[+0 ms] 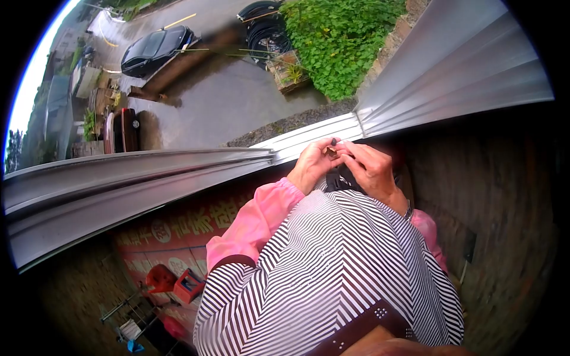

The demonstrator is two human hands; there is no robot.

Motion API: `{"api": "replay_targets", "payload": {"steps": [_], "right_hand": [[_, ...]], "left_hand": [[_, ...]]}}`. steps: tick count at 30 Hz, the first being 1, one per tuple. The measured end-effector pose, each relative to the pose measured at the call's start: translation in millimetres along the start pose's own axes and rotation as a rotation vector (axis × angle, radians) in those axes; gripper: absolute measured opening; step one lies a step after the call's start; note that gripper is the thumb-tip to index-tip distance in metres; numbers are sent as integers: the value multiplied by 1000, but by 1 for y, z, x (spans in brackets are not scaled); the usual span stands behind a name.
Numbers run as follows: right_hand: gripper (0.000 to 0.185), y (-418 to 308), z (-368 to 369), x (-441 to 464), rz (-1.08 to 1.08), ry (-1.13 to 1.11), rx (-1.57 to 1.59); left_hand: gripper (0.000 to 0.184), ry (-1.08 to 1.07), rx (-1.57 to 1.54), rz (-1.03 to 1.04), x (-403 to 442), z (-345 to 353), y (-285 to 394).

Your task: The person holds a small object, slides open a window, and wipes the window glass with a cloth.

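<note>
Both hands meet in front of my striped top, close to the window sill. My left hand (pixel 310 165), in a pink sleeve, is closed with its fingertips pinching a small dark piece (pixel 333 142); its kind is too small to make out. My right hand (pixel 373 169) comes in from the other side, thumb and fingers pressed together right beside that piece. Whatever lies between the right fingertips is hidden. Below the hands, a black buckle-like item (pixel 341 181) rests against the top.
Sliding window tracks (pixel 314 135) and a metal frame (pixel 463 71) run just beyond my hands. Outside are a dark car (pixel 157 50), a wet paved yard and green plants (pixel 341 44). Lower left, a red banner (pixel 178 237) lies near a red box (pixel 189 286).
</note>
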State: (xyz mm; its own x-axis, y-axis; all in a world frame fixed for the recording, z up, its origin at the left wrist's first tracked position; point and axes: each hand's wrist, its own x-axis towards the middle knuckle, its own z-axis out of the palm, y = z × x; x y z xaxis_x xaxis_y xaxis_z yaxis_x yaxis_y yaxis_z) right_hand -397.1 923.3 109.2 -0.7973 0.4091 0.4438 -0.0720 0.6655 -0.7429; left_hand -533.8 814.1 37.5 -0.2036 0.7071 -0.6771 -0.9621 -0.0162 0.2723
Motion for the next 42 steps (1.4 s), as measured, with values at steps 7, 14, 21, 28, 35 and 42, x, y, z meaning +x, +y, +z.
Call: {"api": "replay_targets", "payload": {"steps": [7, 14, 21, 28, 35, 42], "right_hand": [[27, 9, -8, -19, 309, -26, 68], [27, 18, -8, -34, 506, -4, 96], [28, 17, -7, -37, 595, -27, 71], [28, 11, -4, -41, 726, 52, 177], [26, -11, -14, -24, 670, -6, 158], [27, -5, -20, -31, 662, -79, 170]], "left_hand": [[22, 378, 255, 342, 9, -27, 27], [16, 561, 312, 514, 39, -35, 47], [30, -107, 530, 895, 90, 182, 156], [23, -233, 506, 1183, 99, 242, 195], [24, 22, 492, 684, 76, 127, 124], [18, 166, 486, 333, 2, -5, 35]]}}
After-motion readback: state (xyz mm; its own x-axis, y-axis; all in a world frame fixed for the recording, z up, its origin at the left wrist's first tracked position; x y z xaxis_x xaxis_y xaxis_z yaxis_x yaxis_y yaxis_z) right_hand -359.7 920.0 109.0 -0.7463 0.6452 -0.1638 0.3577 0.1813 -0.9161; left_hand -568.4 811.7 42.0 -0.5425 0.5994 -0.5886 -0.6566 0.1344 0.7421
